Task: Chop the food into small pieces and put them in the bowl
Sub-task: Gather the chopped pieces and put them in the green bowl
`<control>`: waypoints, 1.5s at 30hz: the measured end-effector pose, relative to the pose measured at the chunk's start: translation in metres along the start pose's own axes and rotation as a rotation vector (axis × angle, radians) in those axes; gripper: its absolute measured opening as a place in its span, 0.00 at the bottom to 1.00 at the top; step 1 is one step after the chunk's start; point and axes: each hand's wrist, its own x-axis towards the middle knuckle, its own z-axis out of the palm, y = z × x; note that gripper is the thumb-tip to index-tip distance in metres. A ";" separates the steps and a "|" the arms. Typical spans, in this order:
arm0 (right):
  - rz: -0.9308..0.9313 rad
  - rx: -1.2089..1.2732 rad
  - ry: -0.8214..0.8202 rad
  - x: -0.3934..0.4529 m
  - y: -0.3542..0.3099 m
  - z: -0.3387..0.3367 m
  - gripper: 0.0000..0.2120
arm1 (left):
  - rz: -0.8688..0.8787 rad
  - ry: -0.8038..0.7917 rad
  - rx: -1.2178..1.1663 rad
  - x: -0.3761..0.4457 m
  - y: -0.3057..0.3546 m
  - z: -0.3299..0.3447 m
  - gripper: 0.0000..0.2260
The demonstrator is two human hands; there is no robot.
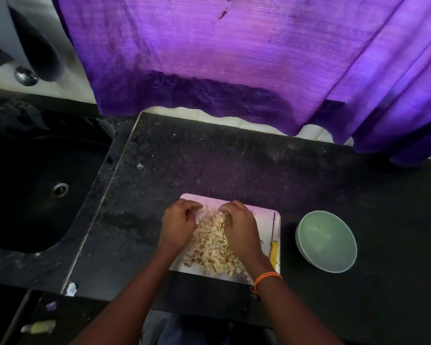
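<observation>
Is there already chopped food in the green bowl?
No, the bowl looks empty; the chopped pieces lie on the cutting board.
</observation>
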 end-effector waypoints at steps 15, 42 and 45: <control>-0.380 -0.216 -0.246 -0.005 -0.027 0.033 0.14 | -0.100 -0.026 -0.178 0.012 -0.012 -0.008 0.25; -0.080 -0.445 0.012 -0.027 -0.003 0.012 0.19 | 0.058 -0.047 0.040 -0.032 -0.007 0.006 0.22; -0.066 -0.565 -0.117 -0.024 -0.002 0.018 0.31 | 0.043 -0.031 0.061 -0.038 -0.002 0.013 0.24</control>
